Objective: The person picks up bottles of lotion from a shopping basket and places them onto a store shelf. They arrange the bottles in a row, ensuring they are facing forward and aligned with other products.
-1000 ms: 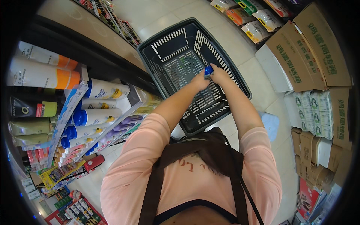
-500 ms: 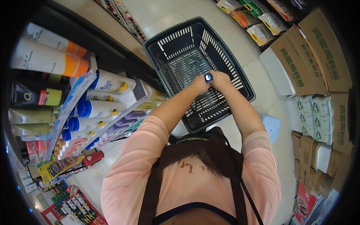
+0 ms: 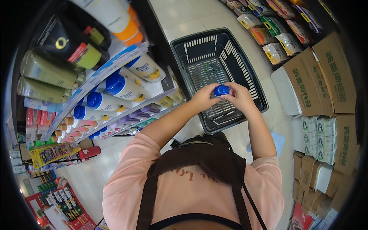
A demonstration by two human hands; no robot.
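Between my hands is a bottle with a blue cap (image 3: 221, 91), seen from above; its body is mostly hidden below the cap and behind my fingers. My left hand (image 3: 206, 97) closes on its left side. From the right, my right hand (image 3: 238, 96) grips it too, with thumb and fingers against the cap. Beneath both hands stands a dark slotted shopping basket (image 3: 251, 71), which shows no goods inside. To my left, white bottles with blue caps (image 3: 128, 87) line a shelf tier.
Shelves on the left carry orange-capped tubes (image 3: 113, 21) and a black tube (image 3: 63, 40) above a price-strip edge (image 3: 111, 63). On the right are stacked cardboard boxes (image 3: 306, 84), wrapped white-and-green packs (image 3: 316, 134) and hanging pouches (image 3: 287, 44). A red display (image 3: 63, 205) stands lower left.
My hands have come up and toward me with the bottle, and its blue cap shows more plainly. The left shelf looks larger and closer; the basket sits further right in view.
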